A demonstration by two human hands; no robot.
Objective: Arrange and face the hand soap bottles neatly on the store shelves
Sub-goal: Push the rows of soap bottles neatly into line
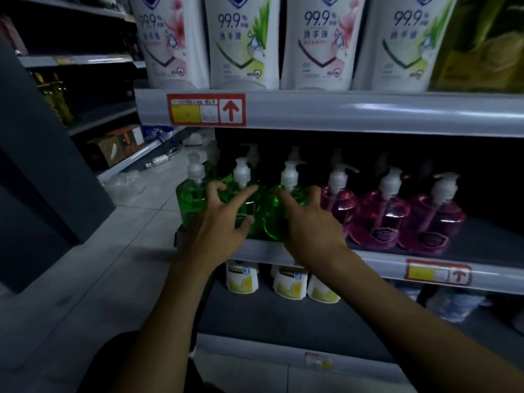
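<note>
Hand soap bottles [337, 205] stood in a front row on the middle shelf [493, 242], close to its front edge. We counted 3 green bottles [188, 197] at the left and 3 pink bottles [382, 219] to their right, each topped with a white pump [391, 180]. More pumps showed behind them in shadow.

The left hand [221, 222] lay open against the green bottles with its fingers spread. The outer fingers bent over the shoulder of the 1st bottle, the forefinger reached across to the 2nd, and the thumb touched the front of the 2nd lower down. It clasped nothing. The right hand [309, 222] covered the 3rd green bottle, the one just beside the pink, with its fingers curved over the shoulder near the pump. Whether they clasped it or merely rested there, we could not tell.

Above, white refill pouches [243, 43] stood on the upper shelf [368, 112], whose rail bore a red price tag [206, 109] with an arrow. On the shelf below sat white lemon-labelled packs [241, 279]. Pale floor tiles [136, 231] lay to the left.
</note>
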